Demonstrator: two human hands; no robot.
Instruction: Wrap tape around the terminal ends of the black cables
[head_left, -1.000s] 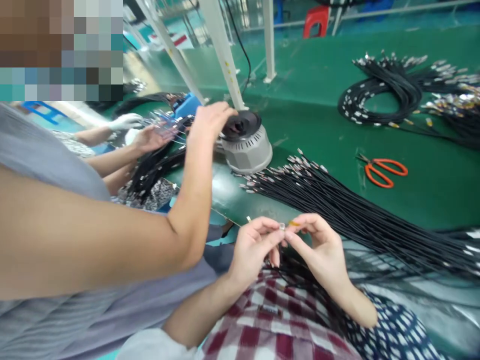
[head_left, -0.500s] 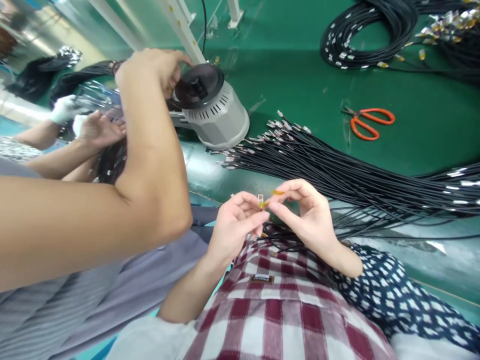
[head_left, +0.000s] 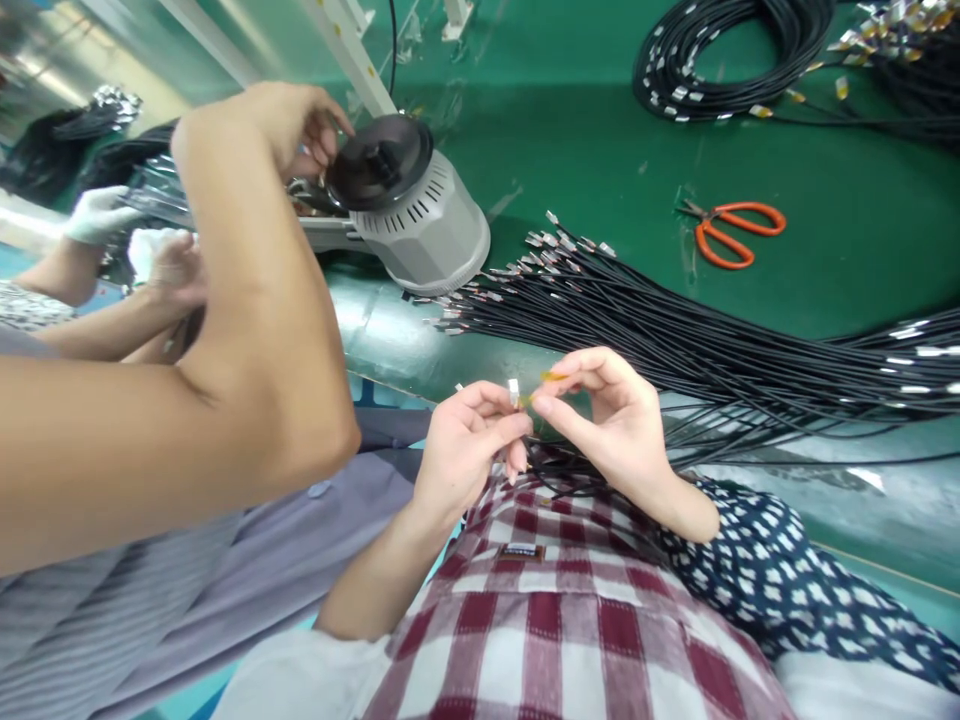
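Observation:
My left hand [head_left: 474, 437] is closed in a pinch on a black cable. The cable's small silvery connector [head_left: 514, 390] sticks up above the thumb and forefinger. Close beside it on the right, my right hand [head_left: 611, 425] pinches a small piece of yellow tape [head_left: 527, 400] between thumb and forefinger, at the base of the connector. Another yellow tape piece [head_left: 553, 376] clings to a finger of the same hand. Below the hands, loose black cables [head_left: 566, 475] lie against the checked apron. Just beyond, a thick bundle of black cables [head_left: 660, 320] with silvery ends rests along the table's near edge.
Orange-handled scissors [head_left: 739, 232] lie on the green table [head_left: 577, 130]. A grey round tape dispenser [head_left: 420, 220] stands left of the bundle, with a co-worker's arm [head_left: 262, 300] reaching to it. A coiled cable loop [head_left: 675, 75] sits at the far right. Gloved hands [head_left: 97, 215] work farther left.
The connector in my left hand has turned and shows a whiter face. My right hand stays close to it with the tape. The co-worker's hand has shifted left on the dispenser.

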